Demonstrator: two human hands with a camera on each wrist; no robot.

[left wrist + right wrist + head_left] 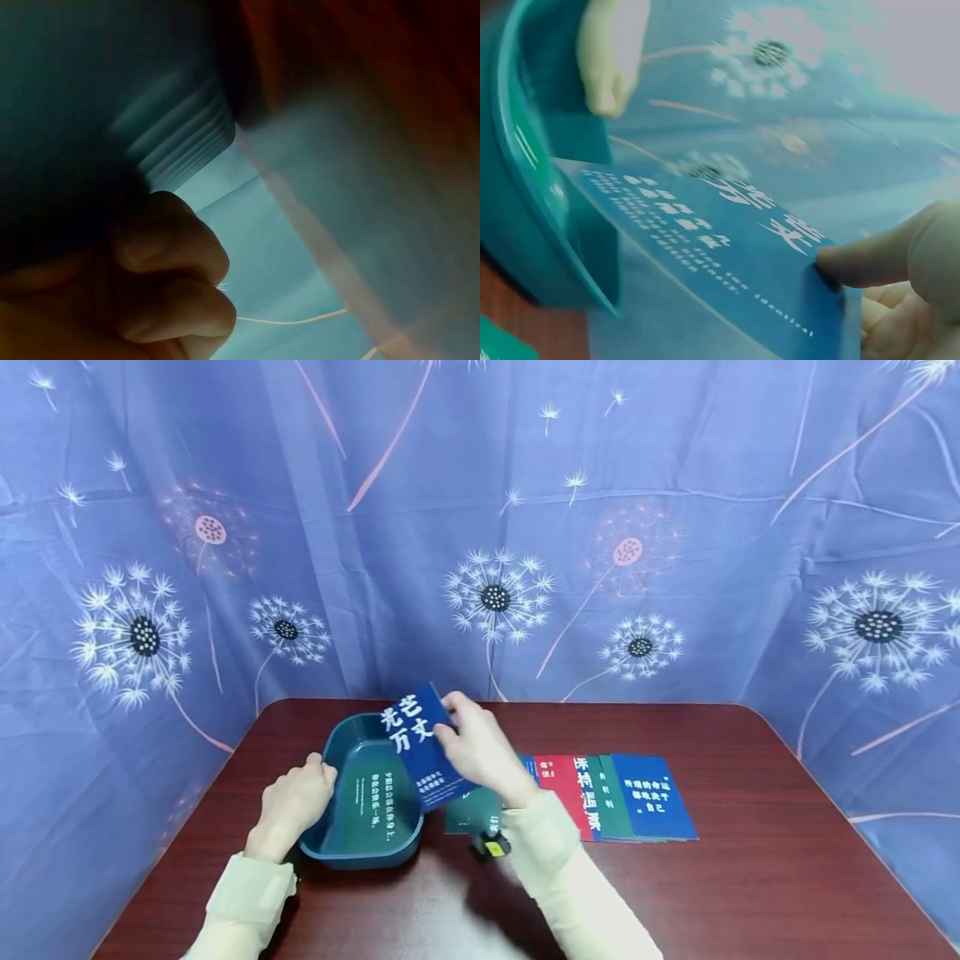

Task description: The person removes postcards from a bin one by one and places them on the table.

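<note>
My right hand [483, 743] pinches a blue card [422, 752] with white characters between thumb and fingers. The card is tilted and overlaps the right rim of a dark teal plastic bin [360, 862]. In the right wrist view, the thumb [874, 259] lies on the printed face near one edge of the card. My left hand [296, 797] grips the bin's left rim, and its curled fingers [176, 247] show close to the bin's ribbed wall in the left wrist view. A green card [360, 814] with white writing lies flat inside the bin.
Right of the bin, overlapping cards lie in a row on the dark red wooden table [750, 860]: a green card [467, 814], a red card [561, 793], another green card [615, 802] and a blue one [660, 802]. A blue dandelion-print curtain [420, 568] hangs behind the table.
</note>
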